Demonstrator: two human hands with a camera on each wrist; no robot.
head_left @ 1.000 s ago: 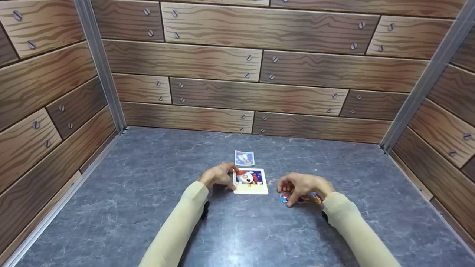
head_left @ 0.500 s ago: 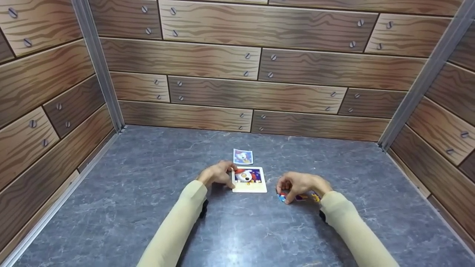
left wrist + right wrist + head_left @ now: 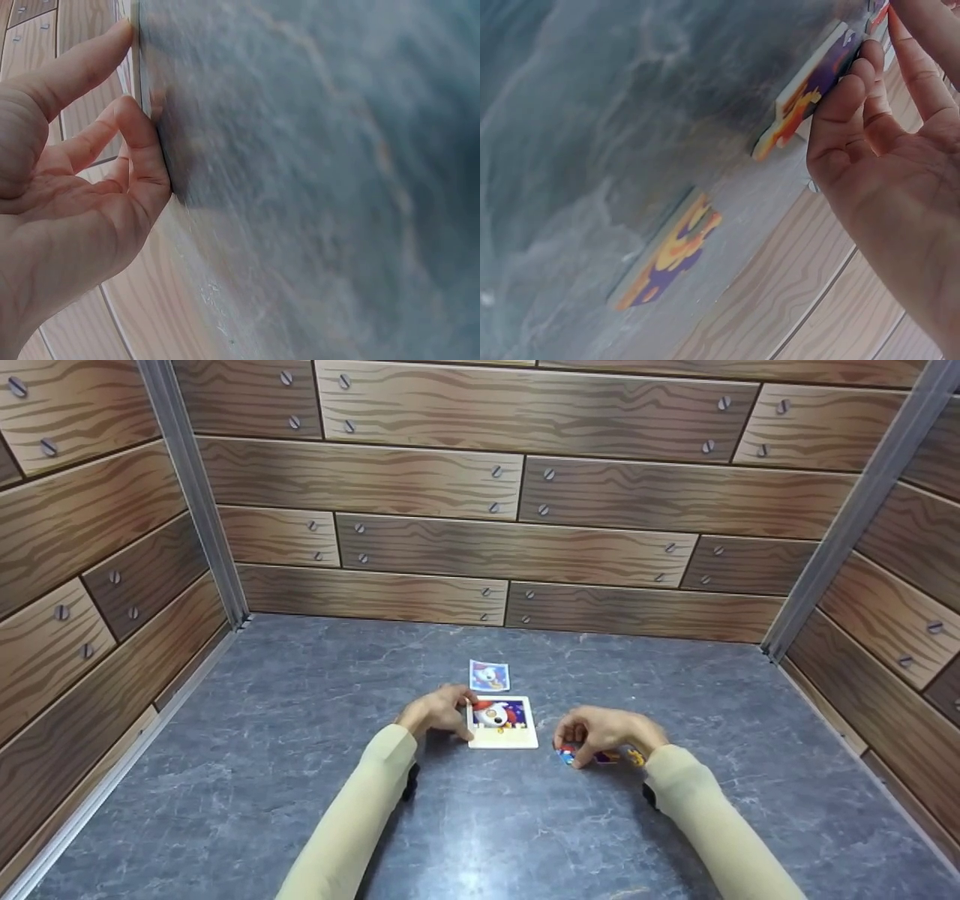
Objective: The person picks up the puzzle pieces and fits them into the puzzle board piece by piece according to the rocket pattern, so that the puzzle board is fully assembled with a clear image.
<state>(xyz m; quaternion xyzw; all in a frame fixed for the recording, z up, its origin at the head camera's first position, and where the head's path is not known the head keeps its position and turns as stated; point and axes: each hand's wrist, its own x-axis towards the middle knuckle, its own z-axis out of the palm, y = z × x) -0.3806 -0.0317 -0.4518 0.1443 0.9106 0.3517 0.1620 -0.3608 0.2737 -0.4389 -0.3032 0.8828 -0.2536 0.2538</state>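
Observation:
A cream-framed jigsaw board (image 3: 517, 741) lies mid-table, its upper part filled with a white dog picture and its lower part bare. My left hand (image 3: 441, 711) holds its left edge, thumb by the near corner and a finger by the far one; in the left wrist view the thumb tip meets the thin rim. To the right of the board, my right hand (image 3: 604, 729) pinches a red-and-blue jigsaw piece (image 3: 564, 755) at table level, mostly covered by the fingers. Under that hand lie a purple-and-orange piece (image 3: 810, 97) and a yellow-and-purple piece (image 3: 671, 259).
Just beyond the board lies a small picture card (image 3: 489, 676) showing a similar dog. The grey marbled table (image 3: 337, 675) is enclosed by a wood-patterned back wall (image 3: 420, 540) and side walls joined with metal corner strips.
My right hand has shifted slightly left with the red-and-blue piece, a little nearer the board. The left hand stays on the board's edge. The head view drifts slightly.

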